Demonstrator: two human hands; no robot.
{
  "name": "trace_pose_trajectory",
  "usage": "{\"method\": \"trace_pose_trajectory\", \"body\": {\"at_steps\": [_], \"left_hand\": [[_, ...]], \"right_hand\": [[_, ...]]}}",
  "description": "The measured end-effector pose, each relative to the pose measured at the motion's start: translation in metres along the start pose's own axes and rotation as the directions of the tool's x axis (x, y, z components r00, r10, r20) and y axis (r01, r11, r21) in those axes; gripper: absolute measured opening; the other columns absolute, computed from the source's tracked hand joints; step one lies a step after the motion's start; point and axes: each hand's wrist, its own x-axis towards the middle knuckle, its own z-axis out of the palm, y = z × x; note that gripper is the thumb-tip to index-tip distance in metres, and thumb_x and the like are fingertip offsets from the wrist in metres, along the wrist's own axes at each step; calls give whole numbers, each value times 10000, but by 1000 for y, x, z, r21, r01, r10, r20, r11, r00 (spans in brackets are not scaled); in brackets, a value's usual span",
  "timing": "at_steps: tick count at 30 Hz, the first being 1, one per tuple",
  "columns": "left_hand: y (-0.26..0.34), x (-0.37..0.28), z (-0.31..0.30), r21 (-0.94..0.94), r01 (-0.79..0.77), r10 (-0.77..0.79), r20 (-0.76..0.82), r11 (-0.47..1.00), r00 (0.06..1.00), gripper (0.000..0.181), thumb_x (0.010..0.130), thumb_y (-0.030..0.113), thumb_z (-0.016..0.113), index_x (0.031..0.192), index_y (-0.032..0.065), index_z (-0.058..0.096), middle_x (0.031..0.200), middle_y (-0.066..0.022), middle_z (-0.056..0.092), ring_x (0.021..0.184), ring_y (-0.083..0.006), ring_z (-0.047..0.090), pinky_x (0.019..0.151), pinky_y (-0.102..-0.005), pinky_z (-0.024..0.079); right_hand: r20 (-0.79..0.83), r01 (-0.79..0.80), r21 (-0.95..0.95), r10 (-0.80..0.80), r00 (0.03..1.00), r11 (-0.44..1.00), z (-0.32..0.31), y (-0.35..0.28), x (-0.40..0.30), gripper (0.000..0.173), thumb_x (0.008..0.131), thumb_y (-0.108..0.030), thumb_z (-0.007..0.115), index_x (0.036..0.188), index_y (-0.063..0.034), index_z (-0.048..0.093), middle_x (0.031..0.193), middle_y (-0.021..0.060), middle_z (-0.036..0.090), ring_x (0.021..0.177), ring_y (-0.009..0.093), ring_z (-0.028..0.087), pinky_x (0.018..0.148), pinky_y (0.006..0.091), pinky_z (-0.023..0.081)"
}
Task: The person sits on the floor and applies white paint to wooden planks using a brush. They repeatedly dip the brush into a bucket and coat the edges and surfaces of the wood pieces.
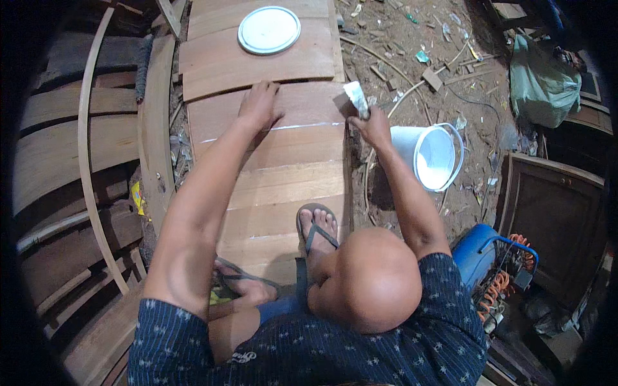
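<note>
My left hand [260, 108] rests on a wooden board [309, 101], its fingertips at the raised edge of the neighbouring board [260, 72]. Whether those fingers grip the edge is unclear. In my right hand [374, 125], beside the boards' right edge, is a tool with a white-coated end [356, 96], perhaps a brush or spreader; its handle is hidden. Thin white lines run along several board joints. A round white lid [269, 30] lies on the far boards. Right of my right forearm a white plastic bucket [434, 157] with a raised handle leans over, its inside white.
My sandalled foot [318, 231] stands on the near boards. Stacked planks [111, 144] lie left. On the right are a hose [410, 89] over littered ground, a blue air compressor tank [475, 255] with orange coiled hose, a panelled wooden door [550, 217] and a green sack [543, 87].
</note>
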Motion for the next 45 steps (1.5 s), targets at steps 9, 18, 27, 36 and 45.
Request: {"method": "trace_pose_trajectory", "body": {"at_steps": [9, 18, 27, 36, 45], "left_hand": [[-70, -160, -83, -343, 205, -240, -64, 917, 969, 665, 861, 269, 781, 1443, 90, 515, 1508, -172, 467, 1336, -352, 520, 1081, -449, 454], [-31, -327, -236, -246, 505, -503, 75, 827, 861, 592, 855, 137, 733, 1417, 97, 551, 1519, -115, 457, 1317, -282, 535, 1078, -418, 457], [21, -402, -283, -209, 571, -582, 13, 794, 813, 598, 809, 164, 756, 1376, 75, 589, 1491, -135, 507, 1326, -292, 532, 1097, -416, 436], [44, -415, -299, -193, 631, -644, -3, 751, 765, 584, 811, 201, 770, 1354, 69, 600, 1466, -151, 532, 1339, -319, 526, 1097, -424, 429], [46, -432, -291, -122, 659, -660, 36, 742, 750, 619, 806, 183, 763, 1383, 64, 572, 1462, -148, 529, 1345, -303, 511, 1120, -415, 407]], "right_hand": [[-82, 223, 20, -220, 972, 975, -17, 32, -76, 440, 924, -301, 719, 1265, -54, 591, 1097, 197, 677, 953, 403, 666, 810, 482, 528], [133, 458, -194, -440, 888, 867, -16, 42, -71, 302, 901, -214, 698, 1194, -151, 659, 1039, 154, 623, 902, 387, 648, 756, 486, 528], [330, 716, -259, -637, 697, 648, -12, -20, -32, 239, 917, -150, 590, 1141, -166, 671, 967, 116, 623, 914, 333, 647, 764, 469, 525], [431, 860, -240, -744, 510, 451, 55, -127, -17, 220, 909, -176, 590, 1098, -159, 702, 1051, 125, 668, 983, 320, 672, 832, 449, 546], [445, 923, -160, -808, 385, 351, 144, -243, -6, 190, 906, -179, 602, 1031, -109, 727, 1062, 145, 682, 1034, 351, 672, 854, 474, 554]]}}
